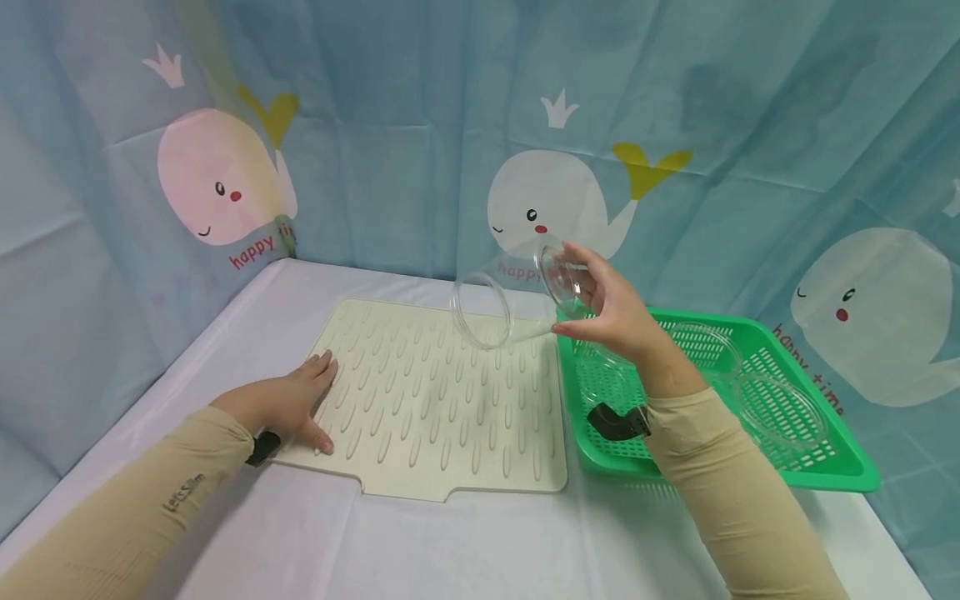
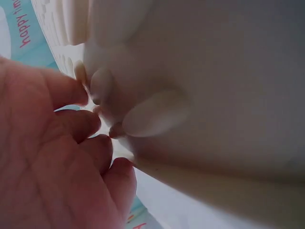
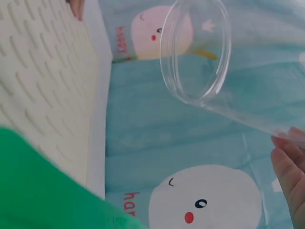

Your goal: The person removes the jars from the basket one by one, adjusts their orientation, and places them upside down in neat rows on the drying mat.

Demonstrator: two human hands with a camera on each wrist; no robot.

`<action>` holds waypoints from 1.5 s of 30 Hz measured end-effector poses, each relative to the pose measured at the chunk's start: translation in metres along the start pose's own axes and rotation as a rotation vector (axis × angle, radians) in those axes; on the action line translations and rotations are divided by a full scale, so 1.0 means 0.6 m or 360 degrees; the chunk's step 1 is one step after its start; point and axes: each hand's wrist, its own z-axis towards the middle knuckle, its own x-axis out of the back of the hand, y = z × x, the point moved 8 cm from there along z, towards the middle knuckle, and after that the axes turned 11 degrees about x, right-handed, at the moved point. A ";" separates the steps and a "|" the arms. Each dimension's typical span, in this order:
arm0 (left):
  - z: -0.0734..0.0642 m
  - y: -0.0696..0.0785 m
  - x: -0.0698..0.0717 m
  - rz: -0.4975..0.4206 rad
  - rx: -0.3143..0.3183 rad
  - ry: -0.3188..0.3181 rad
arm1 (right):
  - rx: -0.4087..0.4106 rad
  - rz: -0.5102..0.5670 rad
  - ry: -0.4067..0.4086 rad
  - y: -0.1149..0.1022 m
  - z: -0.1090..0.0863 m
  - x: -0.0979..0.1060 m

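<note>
A clear round cup is tipped sideways above the far right corner of a cream drying mat, its wide mouth facing left. My right hand holds it by the right end, thumb below and fingers above. In the right wrist view the cup's thick rim shows, with fingertips at the other end. My left hand lies on the mat's left edge with fingers spread. Raised oblong ridges cover the mat, and in the left wrist view the fingertips touch its edge beside them.
Close to the mat's right side stands a green slotted basket, with several clear round containers inside. A white cloth covers the table. Blue curtains with whale prints hang behind and at both sides.
</note>
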 end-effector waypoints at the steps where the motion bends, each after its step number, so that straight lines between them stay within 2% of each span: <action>1: -0.001 0.001 0.000 0.0002 -0.0002 -0.0008 | -0.0016 -0.0015 0.0012 0.002 0.003 0.000; 7: -0.003 0.004 -0.001 0.0006 0.0015 -0.0018 | -0.0061 -0.0060 0.0091 0.012 0.027 -0.015; 11: -0.001 0.000 -0.005 0.0008 0.0034 -0.0033 | -0.0139 -0.0147 0.0107 0.024 0.045 -0.035; 20: 0.004 -0.002 -0.006 0.0018 -0.0002 -0.0033 | -0.0339 -0.0303 0.0114 0.043 0.096 -0.107; 25: 0.002 0.001 -0.005 -0.0002 0.0034 -0.0080 | -0.0440 -0.0402 0.0066 0.051 0.117 -0.148; 29: 0.002 0.003 -0.002 -0.0003 0.0049 -0.0090 | -0.0473 -0.0499 0.0065 0.059 0.131 -0.170; 33: 0.005 0.000 -0.002 0.0008 0.0032 -0.0081 | -0.0552 -0.0499 0.0097 0.083 0.137 -0.191; 38: 0.008 -0.001 -0.002 0.0023 0.0008 -0.0073 | -0.0710 -0.0446 0.0163 0.119 0.130 -0.216; 41: 0.005 0.005 0.001 0.0020 0.0002 -0.0074 | -0.0750 -0.0426 0.0181 0.132 0.126 -0.229; 45: 0.002 0.008 0.003 0.0014 0.0001 -0.0078 | -0.0734 -0.0460 0.0172 0.138 0.125 -0.242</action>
